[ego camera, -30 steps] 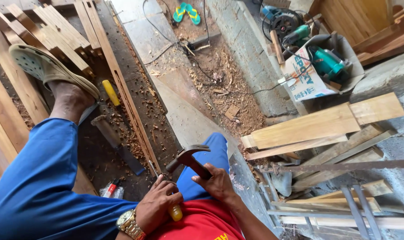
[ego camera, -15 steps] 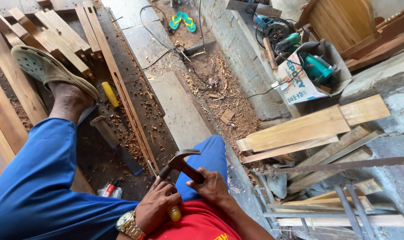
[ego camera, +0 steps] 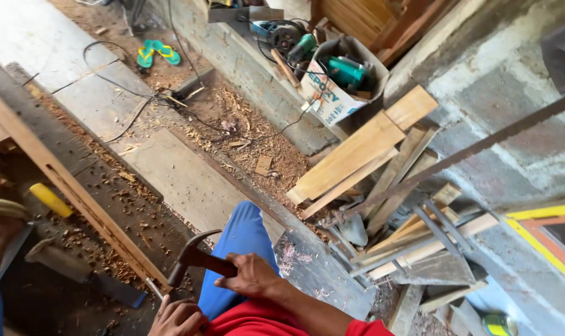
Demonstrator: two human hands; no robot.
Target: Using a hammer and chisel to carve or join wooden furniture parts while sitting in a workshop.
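Observation:
My right hand (ego camera: 248, 277) is closed around the dark handle of a claw hammer (ego camera: 194, 254), whose head hangs just above the near end of a long wooden strip (ego camera: 77, 193). My left hand (ego camera: 178, 318) sits at the bottom edge, fingers curled around a thin metal tool (ego camera: 153, 287) whose tip rests by the end of the strip. Most of that tool is hidden in the hand. A blue trouser leg (ego camera: 239, 249) lies between the two hands and the floor.
Wood shavings cover the boards. A yellow-handled tool (ego camera: 49, 199) lies left of the strip. Planks (ego camera: 363, 149) are stacked to the right, beside a cardboard box of power tools (ego camera: 335, 81). Green flip-flops (ego camera: 158, 53) and black cables (ego camera: 139, 106) lie farther off.
The view has swung right and downward. The hammer stays in my right hand, slightly lower. My left hand has slipped toward the bottom edge, its wrist now out of frame.

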